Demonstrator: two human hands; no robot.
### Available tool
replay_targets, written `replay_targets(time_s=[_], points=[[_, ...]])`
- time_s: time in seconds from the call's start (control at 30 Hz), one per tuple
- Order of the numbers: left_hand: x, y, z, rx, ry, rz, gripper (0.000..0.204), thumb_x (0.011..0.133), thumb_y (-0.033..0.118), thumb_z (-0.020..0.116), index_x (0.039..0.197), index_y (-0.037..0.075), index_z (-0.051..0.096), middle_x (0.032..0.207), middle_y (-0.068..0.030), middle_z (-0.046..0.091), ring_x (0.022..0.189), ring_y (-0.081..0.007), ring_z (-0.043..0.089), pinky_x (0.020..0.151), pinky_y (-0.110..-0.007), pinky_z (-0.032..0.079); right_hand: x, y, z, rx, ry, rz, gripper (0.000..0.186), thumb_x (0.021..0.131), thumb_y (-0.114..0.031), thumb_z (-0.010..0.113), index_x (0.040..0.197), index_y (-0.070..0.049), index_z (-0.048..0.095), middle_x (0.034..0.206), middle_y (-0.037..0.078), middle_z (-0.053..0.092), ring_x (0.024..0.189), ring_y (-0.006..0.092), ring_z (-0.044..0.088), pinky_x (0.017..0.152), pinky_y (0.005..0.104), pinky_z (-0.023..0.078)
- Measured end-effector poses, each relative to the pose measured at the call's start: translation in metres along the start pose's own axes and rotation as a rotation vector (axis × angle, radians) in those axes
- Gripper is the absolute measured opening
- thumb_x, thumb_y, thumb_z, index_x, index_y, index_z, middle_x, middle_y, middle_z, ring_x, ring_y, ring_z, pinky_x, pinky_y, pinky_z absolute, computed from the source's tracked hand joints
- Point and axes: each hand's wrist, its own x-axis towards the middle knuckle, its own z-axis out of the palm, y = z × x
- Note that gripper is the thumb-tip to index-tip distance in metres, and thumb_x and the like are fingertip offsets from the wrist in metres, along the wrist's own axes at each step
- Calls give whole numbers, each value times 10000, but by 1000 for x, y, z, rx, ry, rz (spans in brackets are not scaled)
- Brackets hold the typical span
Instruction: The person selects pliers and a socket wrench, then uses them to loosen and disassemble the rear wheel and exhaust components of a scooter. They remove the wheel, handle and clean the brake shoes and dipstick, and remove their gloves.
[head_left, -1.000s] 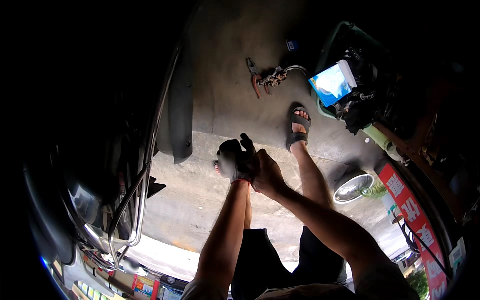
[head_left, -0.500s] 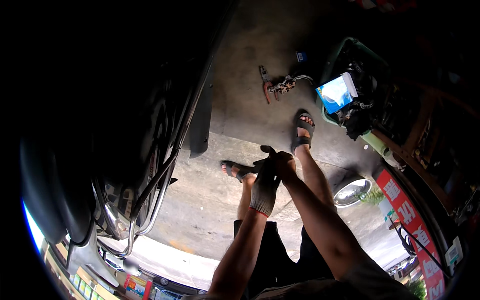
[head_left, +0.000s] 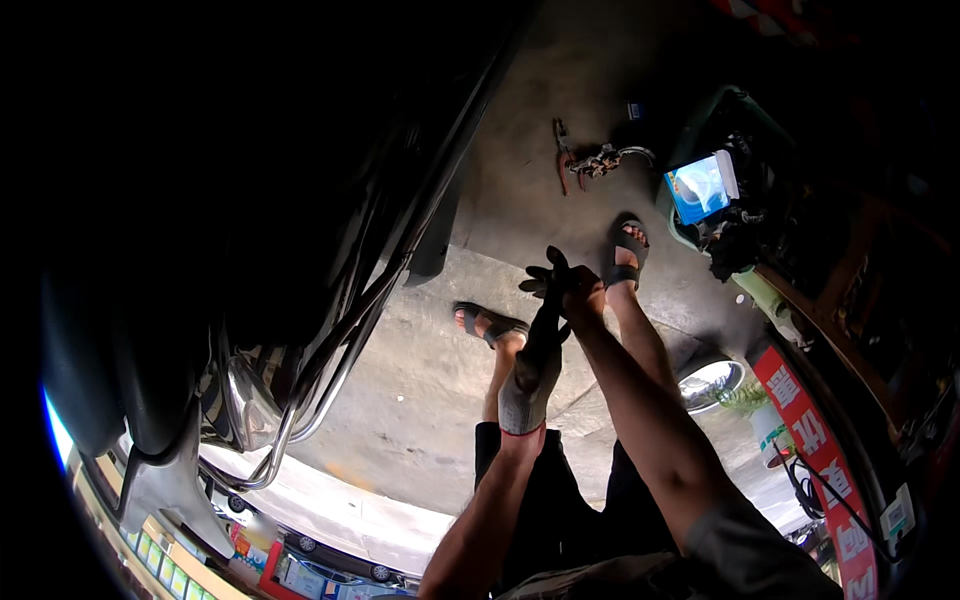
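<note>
My left hand [head_left: 541, 335] wears a work glove [head_left: 523, 405] with a pale knitted back, a dark coated front and a red-edged cuff at the wrist. Its dark fingers are stretched and spread apart. Against the finger side of that glove, my bare right hand [head_left: 586, 288] is closed, seemingly gripping part of it; the exact pinch is hidden by shadow. Both hands are held up in front of my legs, above the concrete floor [head_left: 395, 365].
A dark vehicle with chrome bars [head_left: 300, 420] fills the left side. Pliers with reddish handles [head_left: 565, 170] lie ahead beside a curved metal part [head_left: 600, 160]. A green crate [head_left: 680, 235] at the right holds dark parts and a blue box [head_left: 700, 188]. A red banner [head_left: 815, 450] stands lower right.
The gloved left fingers have spread and reach further forward, and the right hand has moved slightly forward beside them. The whole view has shifted a little.
</note>
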Motion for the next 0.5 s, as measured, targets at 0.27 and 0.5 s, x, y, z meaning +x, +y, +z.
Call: replay_targets(time_s=[0.27, 0.5], points=[[38, 33, -23, 1500, 204, 377, 347, 913, 106, 477, 1221, -29, 563, 1081, -148, 591, 1007, -226, 564, 827, -292, 457, -120, -127, 16, 186, -428, 606, 294, 971, -323, 513, 788, -101, 574, 566, -36, 479, 392, 66, 385, 384, 236, 279], [-7, -24, -31, 1382, -115, 230, 493, 910, 40, 474, 1386, -29, 367, 1320, -230, 480, 1205, -325, 498, 1012, -343, 402, -121, -58, -6, 340, -56, 632, 267, 973, -250, 503, 1170, -106, 611, 867, 29, 670, 644, 114, 628, 484, 227, 453]])
